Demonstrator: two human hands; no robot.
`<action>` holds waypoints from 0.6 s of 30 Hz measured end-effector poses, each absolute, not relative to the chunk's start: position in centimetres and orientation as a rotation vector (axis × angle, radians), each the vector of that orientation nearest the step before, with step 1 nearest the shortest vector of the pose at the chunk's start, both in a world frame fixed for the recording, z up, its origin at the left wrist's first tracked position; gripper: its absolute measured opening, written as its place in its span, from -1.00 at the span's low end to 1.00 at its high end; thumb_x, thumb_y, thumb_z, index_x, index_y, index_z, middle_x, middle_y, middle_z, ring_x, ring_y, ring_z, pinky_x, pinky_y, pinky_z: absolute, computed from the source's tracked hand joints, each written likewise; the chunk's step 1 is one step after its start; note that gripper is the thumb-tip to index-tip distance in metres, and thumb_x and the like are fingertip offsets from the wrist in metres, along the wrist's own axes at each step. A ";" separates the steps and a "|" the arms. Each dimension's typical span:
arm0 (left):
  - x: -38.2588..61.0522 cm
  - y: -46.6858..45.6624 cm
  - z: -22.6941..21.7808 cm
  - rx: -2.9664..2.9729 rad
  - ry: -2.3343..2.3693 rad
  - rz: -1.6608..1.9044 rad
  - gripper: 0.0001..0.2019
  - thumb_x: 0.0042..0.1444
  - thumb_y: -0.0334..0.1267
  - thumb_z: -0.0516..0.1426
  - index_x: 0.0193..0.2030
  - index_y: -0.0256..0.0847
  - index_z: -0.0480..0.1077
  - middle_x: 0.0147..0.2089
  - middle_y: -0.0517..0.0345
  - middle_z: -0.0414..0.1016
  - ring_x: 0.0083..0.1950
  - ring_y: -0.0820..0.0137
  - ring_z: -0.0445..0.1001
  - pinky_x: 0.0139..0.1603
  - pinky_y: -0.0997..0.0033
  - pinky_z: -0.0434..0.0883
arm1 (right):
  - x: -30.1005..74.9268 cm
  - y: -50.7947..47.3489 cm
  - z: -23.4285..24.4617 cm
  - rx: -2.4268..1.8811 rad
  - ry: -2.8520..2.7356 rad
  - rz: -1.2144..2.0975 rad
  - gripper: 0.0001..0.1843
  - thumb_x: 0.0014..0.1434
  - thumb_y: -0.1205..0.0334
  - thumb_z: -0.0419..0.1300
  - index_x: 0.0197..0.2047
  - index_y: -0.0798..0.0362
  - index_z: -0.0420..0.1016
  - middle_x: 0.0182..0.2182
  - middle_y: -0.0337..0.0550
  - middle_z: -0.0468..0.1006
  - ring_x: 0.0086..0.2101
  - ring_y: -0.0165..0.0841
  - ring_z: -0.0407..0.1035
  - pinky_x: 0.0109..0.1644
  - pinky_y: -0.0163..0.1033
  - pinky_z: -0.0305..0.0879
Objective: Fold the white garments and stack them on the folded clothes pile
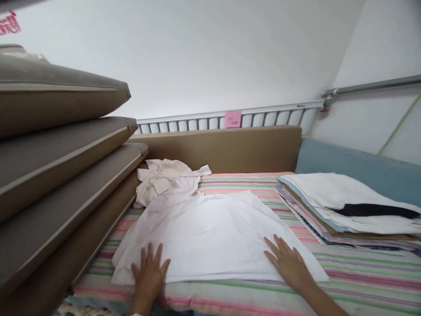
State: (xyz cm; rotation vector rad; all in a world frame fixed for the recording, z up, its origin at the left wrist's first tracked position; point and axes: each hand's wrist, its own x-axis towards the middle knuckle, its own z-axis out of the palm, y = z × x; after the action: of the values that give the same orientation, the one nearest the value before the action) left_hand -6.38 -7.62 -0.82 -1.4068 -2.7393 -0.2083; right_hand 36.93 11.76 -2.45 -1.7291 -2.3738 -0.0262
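Note:
A white garment [210,232] lies spread flat on the striped sheet [362,272]. My left hand [148,272] rests palm down on its near left corner, fingers spread and holding nothing. On the garment's near right edge, my right hand [288,262] lies flat with its fingers stretched out, also holding nothing. Beyond the spread garment, a crumpled pale garment [164,177] sits bunched near the back left.
A stack of brown-grey cushions [59,175] rises along the left side. A pile of folded cloths [342,206] sits at the right. A tan padded board [230,147] and a blue one [362,169] border the surface. A pink note [233,119] hangs on the rail.

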 end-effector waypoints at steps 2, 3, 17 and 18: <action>-6.9 -7.7 -1.3 -1.407 -2.765 -0.187 -0.44 0.13 0.07 -0.19 0.28 0.09 -0.06 0.39 0.06 -0.22 0.37 0.01 -0.30 0.15 -0.39 -0.17 | 36.8 11.6 -2.1 -1.733 -2.353 -0.006 -0.41 0.12 -0.13 -0.10 0.20 -0.19 0.18 0.24 -0.11 0.08 0.22 -0.16 -0.06 0.21 0.14 -0.07; -7.0 -7.7 -1.4 -1.420 -2.770 -0.172 -0.44 0.13 0.07 -0.19 0.28 0.09 -0.07 0.39 0.06 -0.23 0.38 0.02 -0.30 0.15 -0.39 -0.18 | 36.7 11.5 -1.9 -1.734 -2.342 -0.001 -0.41 0.12 -0.13 -0.11 0.20 -0.19 0.19 0.24 -0.11 0.09 0.22 -0.16 -0.05 0.21 0.15 -0.07; -12.2 -3.6 7.5 -1.681 -2.834 -0.323 -0.47 -0.02 -0.21 0.02 0.14 -0.32 0.25 0.24 -0.11 0.20 0.26 0.21 0.15 0.23 0.16 0.10 | 39.1 17.8 2.2 -1.554 -2.366 0.206 -0.46 0.05 -0.06 -0.06 -0.03 0.00 0.48 -0.01 -0.03 0.45 0.01 -0.13 0.32 0.13 -0.05 0.20; -12.9 -2.3 8.6 -1.694 -2.808 -0.444 -0.49 -0.01 -0.21 0.03 0.10 -0.37 0.28 0.20 -0.14 0.27 0.22 0.24 0.22 0.23 0.26 0.12 | 39.1 19.3 2.9 -1.538 -2.353 0.189 -0.48 0.05 -0.03 -0.06 -0.05 0.03 0.49 -0.04 -0.03 0.48 -0.01 -0.13 0.34 0.12 -0.05 0.20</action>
State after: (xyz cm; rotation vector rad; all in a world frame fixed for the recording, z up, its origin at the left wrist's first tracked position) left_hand -12.87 -2.30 8.61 -1.6939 -2.8082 -0.4437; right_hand 39.10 19.25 2.93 -1.5384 -2.3528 0.1890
